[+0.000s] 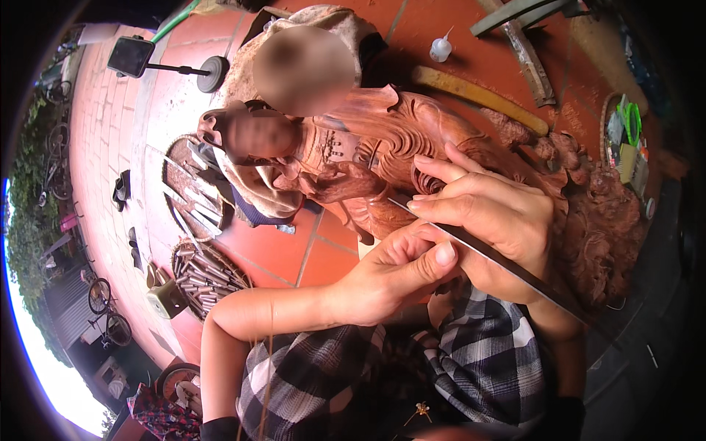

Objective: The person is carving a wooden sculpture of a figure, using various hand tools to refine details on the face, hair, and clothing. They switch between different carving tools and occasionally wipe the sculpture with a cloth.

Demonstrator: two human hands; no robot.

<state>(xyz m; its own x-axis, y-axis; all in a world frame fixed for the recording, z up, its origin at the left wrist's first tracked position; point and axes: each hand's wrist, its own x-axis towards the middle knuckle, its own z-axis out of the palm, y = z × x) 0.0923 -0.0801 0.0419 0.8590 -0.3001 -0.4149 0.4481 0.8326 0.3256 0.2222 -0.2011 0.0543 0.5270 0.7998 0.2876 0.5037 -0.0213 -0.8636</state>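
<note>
Your checked shirt (471, 353) fills the bottom of the view, and your two forearms rise out of it to meet over the wooden carving (412, 147), which lies tilted across your lap and the red tiled floor (272, 250) so that the patch you are cutting faces up at you.

Your right hand (493, 220) is wrapped round the long steel chisel (507, 264). The handle end runs down and to the right past your wrist, and the tip sits against the reddish wood close to the folded drapery, just left of your knuckles. The fingers (441, 170) are curled loosely rather than clenched, the upper ones stretched out with their tips resting on the carving, likely to steady the stroke.

Your left hand (390, 275) comes in from below with its thumb pressed flat on the blade near the tip and its fingers tucked under it. That looks like a guiding grip, closed on the tool, keeping the edge from skating.

At the left edge of the floor two shallow round baskets of spare chisels (202, 275) lie well apart from your hands. A small white squeeze bottle (440, 48) stands beyond the carving near the top
</note>
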